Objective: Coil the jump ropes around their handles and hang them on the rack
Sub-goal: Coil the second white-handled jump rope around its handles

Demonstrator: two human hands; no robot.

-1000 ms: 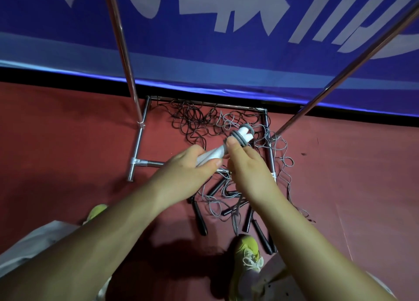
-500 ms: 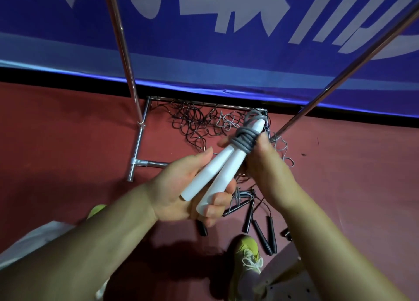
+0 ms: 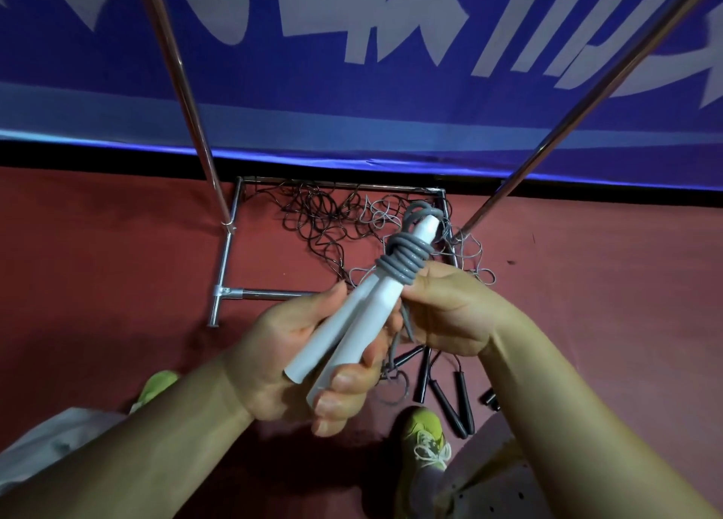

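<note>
Head view: your left hand (image 3: pixel 289 350) curls round the near ends of the paired white handles (image 3: pixel 352 323), whose long axis runs up and far-right toward the rack (image 3: pixel 587 100). Your right hand (image 3: pixel 457 315) pinches the grey rope (image 3: pixel 407 262) coiled near their far tips, so it is nearer the right-hand rail.

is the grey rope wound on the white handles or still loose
Partly wound: grey rope coils around the white handles; a tail hangs loose below.
</note>
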